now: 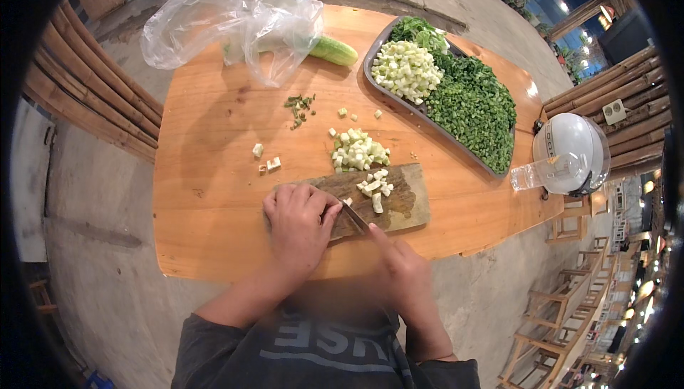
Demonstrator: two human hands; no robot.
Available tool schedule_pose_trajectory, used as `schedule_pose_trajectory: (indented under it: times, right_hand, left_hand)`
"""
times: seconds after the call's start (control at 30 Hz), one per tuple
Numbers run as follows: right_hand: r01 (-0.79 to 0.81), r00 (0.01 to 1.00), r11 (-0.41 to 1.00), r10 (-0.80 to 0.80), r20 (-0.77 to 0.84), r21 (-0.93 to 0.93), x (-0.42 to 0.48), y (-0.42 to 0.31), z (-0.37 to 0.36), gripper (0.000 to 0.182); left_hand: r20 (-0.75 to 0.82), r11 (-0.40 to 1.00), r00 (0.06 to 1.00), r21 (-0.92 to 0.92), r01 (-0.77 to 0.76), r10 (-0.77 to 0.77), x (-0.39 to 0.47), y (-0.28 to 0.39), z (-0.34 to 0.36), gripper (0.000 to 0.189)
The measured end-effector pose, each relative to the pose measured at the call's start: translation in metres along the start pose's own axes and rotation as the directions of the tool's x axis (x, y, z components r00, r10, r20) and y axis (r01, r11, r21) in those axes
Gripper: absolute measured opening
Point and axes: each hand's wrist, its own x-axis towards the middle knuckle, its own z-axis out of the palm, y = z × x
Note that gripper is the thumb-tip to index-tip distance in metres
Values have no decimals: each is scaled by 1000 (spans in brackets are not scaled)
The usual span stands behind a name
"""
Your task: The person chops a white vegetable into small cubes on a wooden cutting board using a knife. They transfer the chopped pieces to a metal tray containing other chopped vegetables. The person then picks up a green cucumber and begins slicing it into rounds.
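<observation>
A wooden chopping board [411, 196] lies near the front edge of the table. My left hand [302, 223] is curled over the board's left end, its fingers bent; whatever may be under them is hidden. In my right hand [403, 263] is a knife [355, 217], its tip touching down beside my left fingertips, next to a small pale piece. Diced pale vegetable [374, 186] lies on the board to the right of the blade. Just behind the board is a heap of pale green cubes [359, 149].
A grey tray [395, 101] holds chopped greens [473, 106] and pale dice [406, 71]. A cucumber [334, 51] sticks out of a clear plastic bag [235, 20]. At the right stand a white domed appliance [569, 146] and a clear plastic cup [529, 176]. Trimmings [300, 104] lie on the wooden table [208, 218].
</observation>
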Motion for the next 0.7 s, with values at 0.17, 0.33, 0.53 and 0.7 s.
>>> schedule_pose_trajectory:
  times: [0.17, 0.33, 0.53, 0.7]
  right_hand:
    - [-53, 998, 998, 54, -22, 45, 0, 7, -5, 58]
    - [-22, 998, 996, 27, -59, 82, -3, 9, -5, 57]
    - [-6, 1000, 996, 6, 2, 89, -7, 5, -6, 58]
    - [6, 1000, 999, -7, 9, 36, -2, -1, -7, 58]
  left_hand:
    - [-12, 1000, 1000, 19, 3, -3, 2, 4, 0, 11]
    - [-76, 999, 996, 20, -36, 38, 1, 2, 5, 5]
    - [-149, 998, 989, -57, 5, -13, 1, -2, 5, 8]
    - [-105, 996, 993, -88, 34, -43, 3, -1, -2, 17]
